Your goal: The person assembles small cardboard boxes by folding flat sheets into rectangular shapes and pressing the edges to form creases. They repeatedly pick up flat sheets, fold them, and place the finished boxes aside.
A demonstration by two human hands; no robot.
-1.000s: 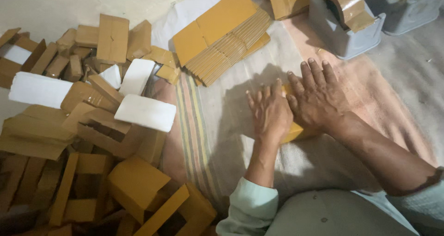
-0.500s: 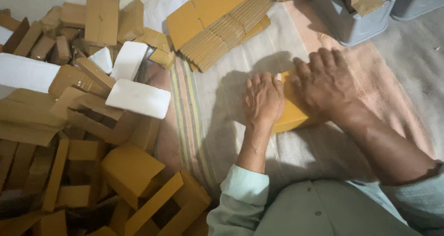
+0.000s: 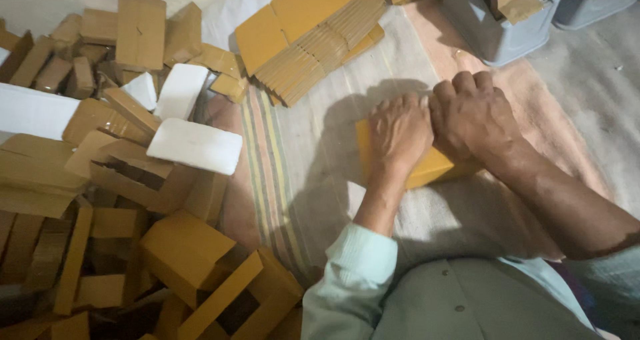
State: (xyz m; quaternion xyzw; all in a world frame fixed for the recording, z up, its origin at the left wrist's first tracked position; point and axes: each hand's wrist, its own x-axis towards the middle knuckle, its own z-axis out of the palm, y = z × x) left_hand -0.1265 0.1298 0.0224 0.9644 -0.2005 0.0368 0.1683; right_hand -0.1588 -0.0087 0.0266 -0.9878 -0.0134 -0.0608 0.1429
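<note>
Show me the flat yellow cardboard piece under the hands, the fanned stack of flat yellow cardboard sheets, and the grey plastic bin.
flat yellow cardboard piece (image 3: pixel 433 170), head view, lower edge
fanned stack of flat yellow cardboard sheets (image 3: pixel 303 20), head view, top sheet
grey plastic bin (image 3: pixel 490 37), head view, front wall

- Left hand (image 3: pixel 400 132) lies palm down, fingers curled under at the knuckles, pointing to 12 o'clock.
- Left forearm runs from the wrist toward 7 o'clock into a pale green sleeve (image 3: pixel 352 273).
- Right hand (image 3: pixel 473 113) sits just at 3 o'clock of the left, touching it, knuckles up, fingers bent.
- Right forearm is bare and stretches toward 4 o'clock.
</note>
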